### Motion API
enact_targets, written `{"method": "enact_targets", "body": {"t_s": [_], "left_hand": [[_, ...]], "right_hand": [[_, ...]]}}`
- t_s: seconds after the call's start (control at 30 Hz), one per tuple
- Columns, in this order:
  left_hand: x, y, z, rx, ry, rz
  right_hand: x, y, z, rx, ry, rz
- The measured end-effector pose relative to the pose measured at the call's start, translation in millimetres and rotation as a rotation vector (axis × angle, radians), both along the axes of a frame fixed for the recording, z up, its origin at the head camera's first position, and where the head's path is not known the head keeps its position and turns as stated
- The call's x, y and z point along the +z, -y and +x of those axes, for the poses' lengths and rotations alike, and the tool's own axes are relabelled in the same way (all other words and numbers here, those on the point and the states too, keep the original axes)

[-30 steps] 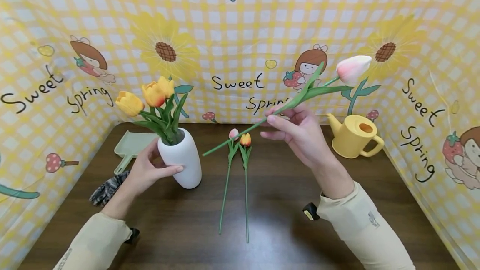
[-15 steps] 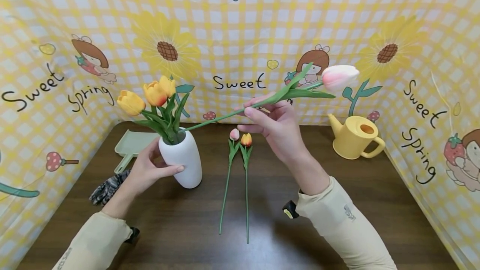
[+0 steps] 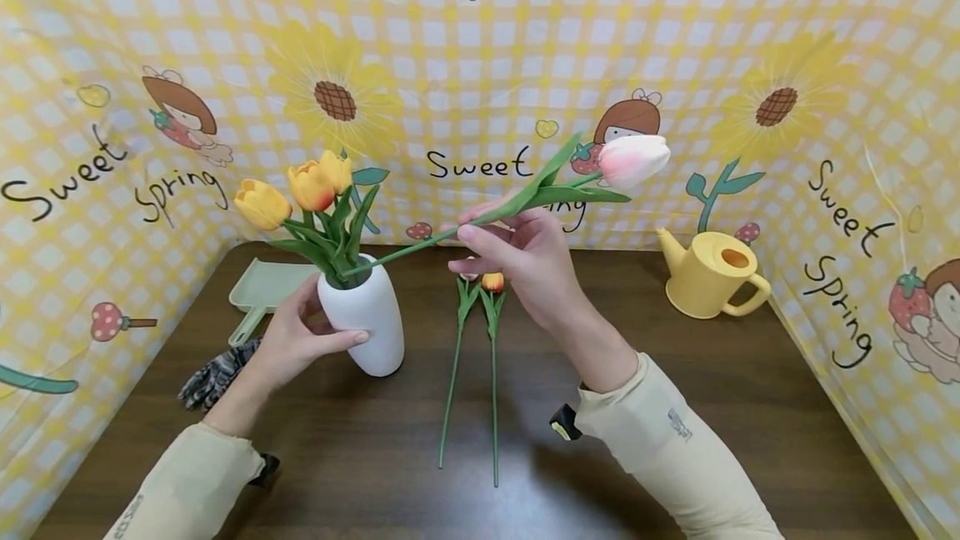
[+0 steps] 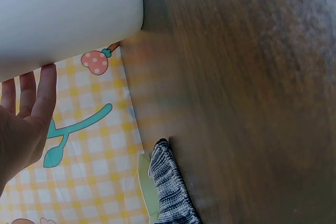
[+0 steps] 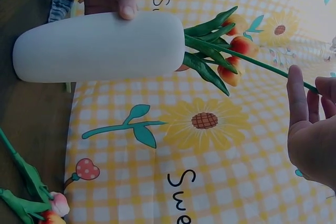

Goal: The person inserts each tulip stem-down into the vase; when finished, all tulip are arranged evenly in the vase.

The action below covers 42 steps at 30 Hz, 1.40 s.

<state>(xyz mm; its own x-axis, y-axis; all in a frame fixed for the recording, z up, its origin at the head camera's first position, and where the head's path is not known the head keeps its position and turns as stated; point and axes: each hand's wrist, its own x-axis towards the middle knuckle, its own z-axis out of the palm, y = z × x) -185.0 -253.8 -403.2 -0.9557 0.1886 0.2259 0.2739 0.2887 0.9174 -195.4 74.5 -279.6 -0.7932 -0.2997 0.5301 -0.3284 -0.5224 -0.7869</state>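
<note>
Presently the left hand (image 3: 303,338) grips the white vase (image 3: 367,327), while the right hand (image 3: 528,261) pinches a pink-white tulip (image 3: 528,197), its stem end at the vase's mouth beside the yellow-orange tulips (image 3: 311,187) inside.

Two tulips (image 3: 491,315) lie on the table (image 3: 720,382) between the vase (image 3: 378,311), left, and watering can (image 3: 701,277), right.

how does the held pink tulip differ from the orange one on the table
The held tulip is pink and white; the lying tulip is orange.
The held tulip slants in the right hand; the lying tulip rests on the table.
The held tulip's stem end is at the mouth of the vase; the lying tulip's is apart from it.
Both have green stems and leaves.
</note>
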Motion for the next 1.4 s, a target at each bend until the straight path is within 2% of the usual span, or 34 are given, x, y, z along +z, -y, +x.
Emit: {"method": "enact_targets", "body": {"t_s": [0.63, 0.93, 1.17, 1.4], "left_hand": [[3.0, 2.7, 3.2, 0.004, -0.007, 0.000], [1.6, 1.5, 1.3, 0.008, -0.007, -0.008], [0.9, 0.7, 0.5, 0.003, -0.012, -0.011], [-0.5, 0.1, -0.7, -0.005, -0.010, -0.008]], "right_hand": [[-4.3, 18.4, -3.2, -0.002, -0.141, 0.063], [-7.4, 34.3, -7.2, -0.059, -0.205, 0.167], [-12.1, 48.7, -13.4, -0.113, -0.311, 0.266], [-19.5, 64.2, -15.7, -0.099, -0.252, 0.350]]}}
